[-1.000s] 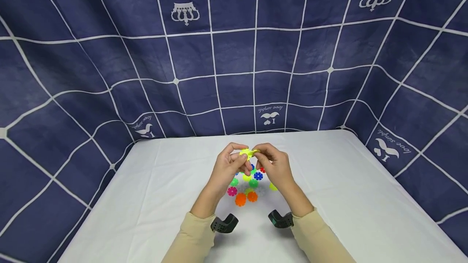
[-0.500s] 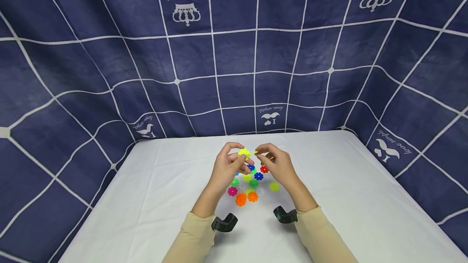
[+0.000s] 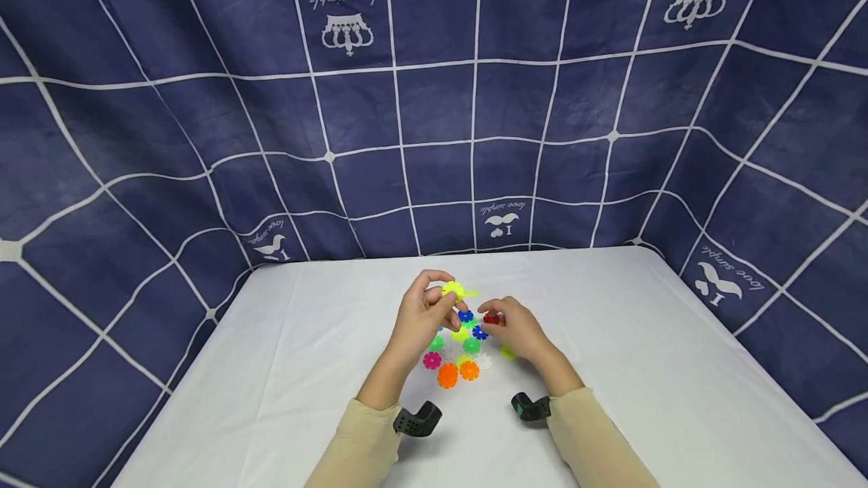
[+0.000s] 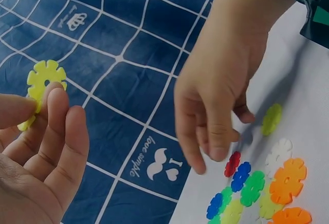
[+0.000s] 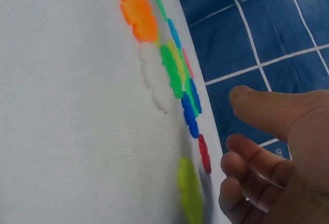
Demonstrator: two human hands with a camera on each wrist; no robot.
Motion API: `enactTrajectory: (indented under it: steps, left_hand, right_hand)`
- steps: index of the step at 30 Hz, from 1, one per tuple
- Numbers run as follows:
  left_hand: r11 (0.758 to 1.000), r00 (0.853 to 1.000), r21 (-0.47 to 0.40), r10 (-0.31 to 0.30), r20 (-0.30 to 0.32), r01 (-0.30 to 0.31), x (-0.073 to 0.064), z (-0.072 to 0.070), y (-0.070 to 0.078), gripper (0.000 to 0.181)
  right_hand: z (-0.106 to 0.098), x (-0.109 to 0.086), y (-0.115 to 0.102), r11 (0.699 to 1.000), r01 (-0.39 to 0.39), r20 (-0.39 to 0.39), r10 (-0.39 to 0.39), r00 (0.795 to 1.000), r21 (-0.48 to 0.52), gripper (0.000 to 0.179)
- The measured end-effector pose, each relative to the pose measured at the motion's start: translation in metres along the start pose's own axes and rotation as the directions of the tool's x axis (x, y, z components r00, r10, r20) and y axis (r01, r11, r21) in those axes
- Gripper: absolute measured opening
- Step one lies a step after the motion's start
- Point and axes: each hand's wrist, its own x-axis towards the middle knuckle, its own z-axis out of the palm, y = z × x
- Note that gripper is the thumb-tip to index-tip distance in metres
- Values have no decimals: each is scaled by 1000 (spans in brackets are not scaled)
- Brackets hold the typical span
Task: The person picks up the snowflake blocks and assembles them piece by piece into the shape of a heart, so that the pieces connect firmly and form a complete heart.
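My left hand (image 3: pixel 422 318) pinches two yellow snowflake discs (image 3: pixel 453 291) joined at an angle, held above the table. In the left wrist view one notched yellow disc (image 4: pixel 45 77) faces the camera, and part of the other is hidden by the thumb and fingers. My right hand (image 3: pixel 521 330) hovers near a red snowflake disc (image 3: pixel 492 318) at the right of the pile. Its thumb and fingers are apart and loosely bent, with nothing between them in the right wrist view, where the red disc (image 5: pixel 204 153) lies beyond the fingertips.
Loose snowflake discs lie grouped on the white tablecloth (image 3: pixel 271 382): orange (image 3: pixel 447 376), pink (image 3: pixel 432 361), green (image 3: pixel 471 346), blue (image 3: pixel 480 332), and clear ones. A yellow-green disc (image 4: pixel 272 119) lies apart, under my right hand. A blue checked curtain (image 3: pixel 434 111) rises behind the table.
My right hand has let go of the yellow discs and moved down toward the red disc. The left hand keeps its pinch on them, almost in place.
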Motion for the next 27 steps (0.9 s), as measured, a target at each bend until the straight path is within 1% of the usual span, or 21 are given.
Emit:
enactTrajectory:
  steps: [2,4,8,14,18,22,24,27]
  left_hand:
    - [1000,1000,7,-7,13,7,-2,0,-1,25]
    - [1000,1000,5,-9,22,8,-3,1,-2,25]
    - [1000,999,-4,1,38,-1,-3,2,-1,26]
    - [1000,999,10,19,32,-19,-4,-1,-1,26]
    - [999,999,27,23,33,-24,-3,-1,-2,26]
    - [999,1000,46,21,19,-22,-3,-1,-1,27]
    - [999,1000,45,17,13,-17,-3,0,-1,26]
    - [999,1000,41,7,10,-8,-3,0,-1,25]
  right_hand:
    - [4,-3,4,999,-2,32,3,999,-32,27]
    - [8,-5,7,998,3,47,0,999,-65,29]
    - [13,-7,10,992,6,30,-2,1000,-126,27]
    - [16,-5,7,984,-4,24,9,1000,-177,13]
    - [15,-6,6,986,-8,27,12,1000,-169,18]
    - [13,-6,5,995,1,50,5,999,-104,23]
    - [12,-6,5,998,4,63,1,998,-67,24]
    - [12,-5,5,999,17,65,-14,998,-42,22]
